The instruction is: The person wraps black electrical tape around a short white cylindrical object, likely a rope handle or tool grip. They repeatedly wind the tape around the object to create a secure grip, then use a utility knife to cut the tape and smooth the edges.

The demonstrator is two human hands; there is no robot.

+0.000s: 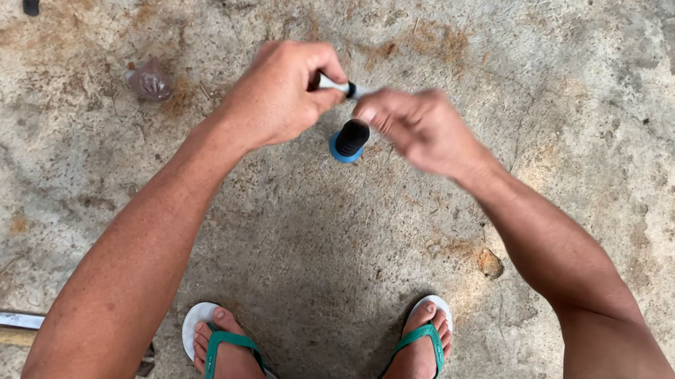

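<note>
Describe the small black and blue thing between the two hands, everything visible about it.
The black and blue piece is a short cylinder: a dark, seemingly ribbed body ending in a bright blue ring, plastic by its look. It sits tilted just under the right hand, whose fingers are blurred, so contact cannot be confirmed. Above it the left hand pinches a thin white stick with a black tip. Bare concrete floor lies far below.

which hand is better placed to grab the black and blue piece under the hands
Right, probably. The right hand sits right beside the black and blue piece, nearly touching it, while the left hand is above it and already pinching a white marker.
</note>
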